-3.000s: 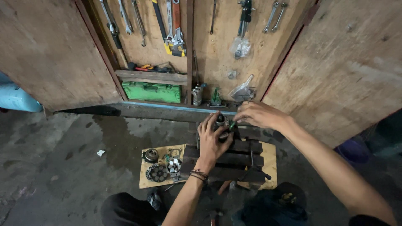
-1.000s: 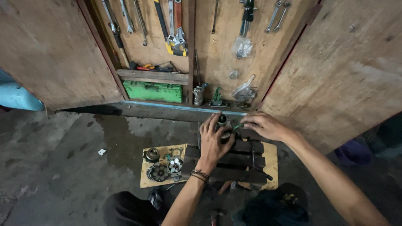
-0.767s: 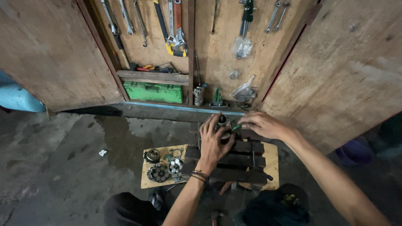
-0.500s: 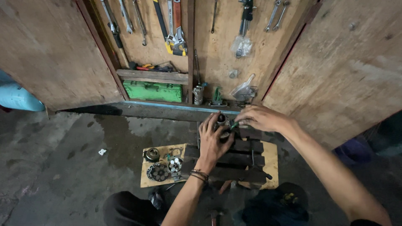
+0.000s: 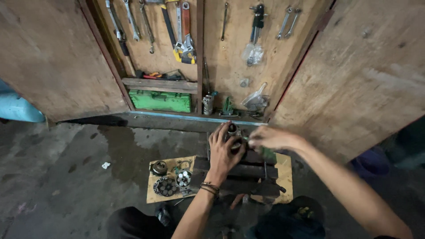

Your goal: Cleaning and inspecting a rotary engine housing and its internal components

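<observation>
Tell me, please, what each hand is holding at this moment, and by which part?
The left hand cups a round metal part from its near side. The right hand grips a green-handled tool by its handle.

We read this as a repair workshop, likely for small engines or machine parts. Evidence: an open plywood tool cabinet [image 5: 230, 57] with wrenches [image 5: 130, 20] and pliers [image 5: 183, 31] hung on its back panel, a green metal toolbox [image 5: 161, 101] on its lower shelf, and small bagged parts [image 5: 253, 53] hung beside them. The floor is bare stained concrete [image 5: 79, 177], dark with oil or damp. A sheet of cardboard [image 5: 152, 194] lies on it, carrying round metal components [image 5: 167, 186], toothed or perforated. Beside it sits a dark, heavy bench vice or jig [image 5: 248, 170]; we cannot tell which.
</observation>
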